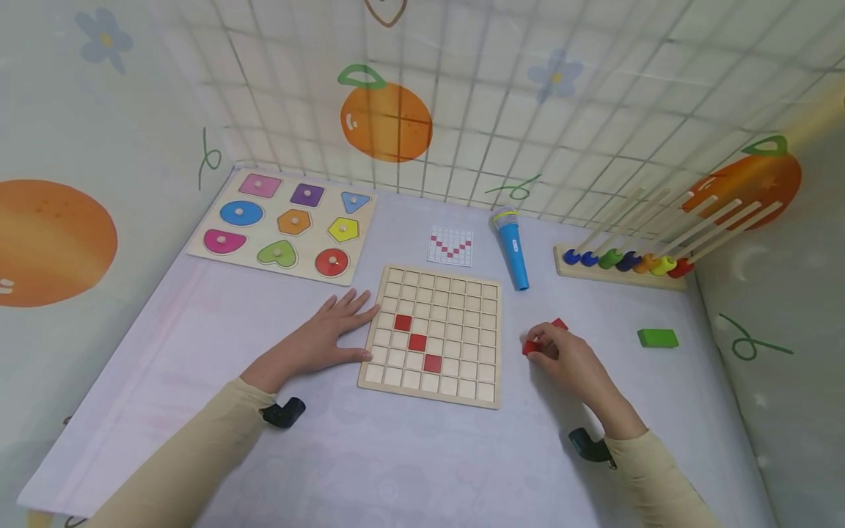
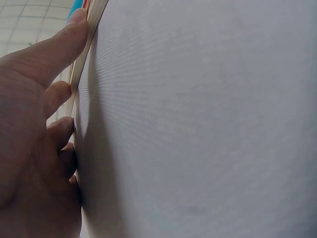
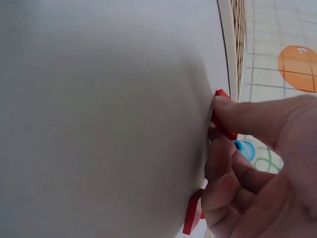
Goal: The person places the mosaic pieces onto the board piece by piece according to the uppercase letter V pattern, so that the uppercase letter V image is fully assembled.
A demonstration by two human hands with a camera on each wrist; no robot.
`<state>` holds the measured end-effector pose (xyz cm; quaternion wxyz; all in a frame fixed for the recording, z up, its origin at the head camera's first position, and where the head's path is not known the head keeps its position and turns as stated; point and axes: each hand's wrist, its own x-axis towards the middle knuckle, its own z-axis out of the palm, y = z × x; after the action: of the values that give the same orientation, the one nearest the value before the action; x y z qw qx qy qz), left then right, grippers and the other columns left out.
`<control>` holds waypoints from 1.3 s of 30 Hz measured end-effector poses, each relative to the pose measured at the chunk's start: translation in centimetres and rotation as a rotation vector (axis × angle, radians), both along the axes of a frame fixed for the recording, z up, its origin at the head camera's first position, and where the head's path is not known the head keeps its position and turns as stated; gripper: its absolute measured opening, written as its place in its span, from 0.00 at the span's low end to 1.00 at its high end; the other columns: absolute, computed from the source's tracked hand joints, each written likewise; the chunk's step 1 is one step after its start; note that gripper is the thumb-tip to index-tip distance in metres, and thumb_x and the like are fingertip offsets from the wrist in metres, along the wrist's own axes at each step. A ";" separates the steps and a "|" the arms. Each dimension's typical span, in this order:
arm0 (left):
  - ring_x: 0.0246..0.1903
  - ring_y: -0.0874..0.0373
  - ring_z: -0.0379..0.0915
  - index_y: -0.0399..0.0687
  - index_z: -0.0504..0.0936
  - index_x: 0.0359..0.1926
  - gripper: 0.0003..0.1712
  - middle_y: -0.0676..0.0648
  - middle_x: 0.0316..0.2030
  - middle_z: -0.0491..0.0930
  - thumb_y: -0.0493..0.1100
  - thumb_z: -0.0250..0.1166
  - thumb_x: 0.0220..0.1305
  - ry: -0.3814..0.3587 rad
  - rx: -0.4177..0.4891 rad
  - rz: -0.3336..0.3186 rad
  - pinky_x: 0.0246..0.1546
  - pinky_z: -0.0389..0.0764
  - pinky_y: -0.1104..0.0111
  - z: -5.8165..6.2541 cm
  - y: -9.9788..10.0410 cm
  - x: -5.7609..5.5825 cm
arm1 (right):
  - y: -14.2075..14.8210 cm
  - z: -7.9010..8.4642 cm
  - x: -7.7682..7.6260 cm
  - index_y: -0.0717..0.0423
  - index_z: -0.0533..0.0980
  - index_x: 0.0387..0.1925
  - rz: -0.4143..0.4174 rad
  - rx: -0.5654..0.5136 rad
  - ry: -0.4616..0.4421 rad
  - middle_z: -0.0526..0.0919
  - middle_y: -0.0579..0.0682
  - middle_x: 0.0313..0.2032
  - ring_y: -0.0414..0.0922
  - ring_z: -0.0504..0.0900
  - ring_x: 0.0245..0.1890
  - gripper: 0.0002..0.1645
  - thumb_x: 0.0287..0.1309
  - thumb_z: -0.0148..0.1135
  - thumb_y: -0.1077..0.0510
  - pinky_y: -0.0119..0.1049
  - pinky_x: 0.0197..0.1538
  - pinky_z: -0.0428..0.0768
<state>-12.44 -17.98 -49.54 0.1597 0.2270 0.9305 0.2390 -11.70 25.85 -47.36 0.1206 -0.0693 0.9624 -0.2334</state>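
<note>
Right fingers (image 3: 218,161) pinch a red tile (image 1: 531,347); left fingers (image 1: 359,319) (spread, straight) touch the grid board (image 1: 453,339).

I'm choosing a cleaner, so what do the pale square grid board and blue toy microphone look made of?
The pale square grid board looks like matte wood, from its tan, dull surface. The blue toy microphone is probably smooth plastic, given its mostly even, bright colour.

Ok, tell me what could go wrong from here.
The right hand pinches a red tile near another red tile, so it might knock that one. The left hand touches the edge of the grid board; a push could shift it and jostle the three red squares in its cells.
</note>
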 end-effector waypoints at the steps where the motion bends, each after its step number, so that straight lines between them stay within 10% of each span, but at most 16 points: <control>1: 0.80 0.47 0.31 0.58 0.58 0.79 0.52 0.48 0.81 0.46 0.64 0.71 0.60 -0.001 -0.002 0.001 0.79 0.36 0.50 0.0 0.0 0.0 | 0.0 0.0 0.0 0.51 0.78 0.52 0.003 -0.002 -0.002 0.84 0.52 0.40 0.47 0.78 0.36 0.19 0.59 0.73 0.62 0.39 0.40 0.83; 39: 0.80 0.47 0.31 0.58 0.59 0.79 0.52 0.48 0.81 0.46 0.64 0.72 0.60 0.002 0.012 0.007 0.79 0.36 0.49 0.2 0.1 0.1 | -2.3 0.3 -0.4 0.50 0.80 0.54 0.019 -0.133 0.068 0.86 0.50 0.39 0.46 0.80 0.33 0.16 0.65 0.68 0.60 0.36 0.38 0.82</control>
<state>-12.32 -17.91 -49.32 0.1567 0.2249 0.9300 0.2451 -12.13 23.57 -47.03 0.0854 -0.0944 0.9476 -0.2931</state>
